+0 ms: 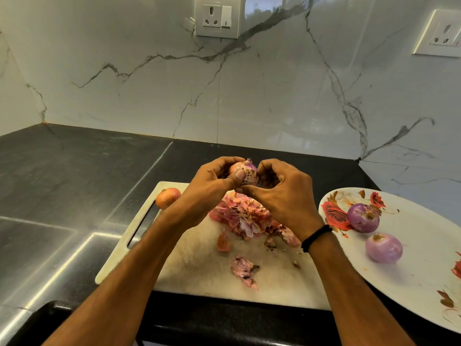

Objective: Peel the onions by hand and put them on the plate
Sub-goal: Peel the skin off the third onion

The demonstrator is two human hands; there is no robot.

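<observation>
Hands [209, 188] around half-peeled, papery purple onion [245, 172]

Both hands, left hand [209, 186] and right hand [282, 193], grip a half-peeled onion [245, 172] at frame centre above a skin-strewn cutting board [199, 265]; two peeled onions [363, 218] sit on the plate [419, 268] at right.

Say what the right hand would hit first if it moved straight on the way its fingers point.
The right hand meets at once the partly peeled purple onion it pinches, then probably the left hand gripping the other side; depth is unclear.
</observation>
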